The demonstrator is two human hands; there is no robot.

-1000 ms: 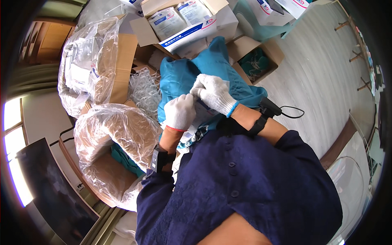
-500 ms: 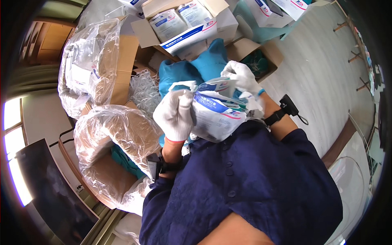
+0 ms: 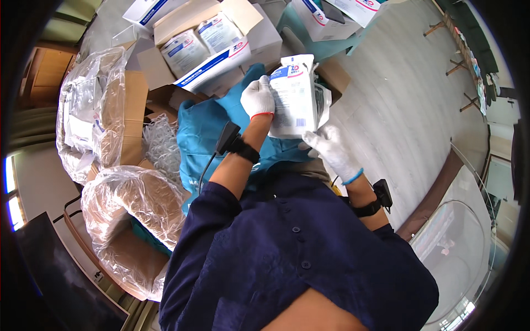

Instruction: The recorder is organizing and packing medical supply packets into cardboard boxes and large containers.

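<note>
A full white plastic packet (image 3: 293,102) with blue and red print stands upright in front of me, its printed face toward me. My left hand (image 3: 258,98), in a white knit glove with a red cuff, is closed on the packet's left edge. My right hand (image 3: 332,150), gloved in white with a blue cuff, is at the lower right corner of the packet, fingers apart and partly stretched out. Clear, crinkled film shows along the packet's right side. Blue cloth (image 3: 204,124) spreads over my lap below the packet.
An open carton (image 3: 212,66) of similar packets stands ahead. Two plastic-lined boxes (image 3: 135,105) (image 3: 118,243) stand on my left, near a heap of white straps (image 3: 160,140). A teal stool (image 3: 317,47) bears more cartons. Pale floor (image 3: 386,99) lies to the right.
The packet has gone from lying tilted low at my waist to upright and farther out. My left hand has moved up with it; my right hand has dropped from its top to its lower corner.
</note>
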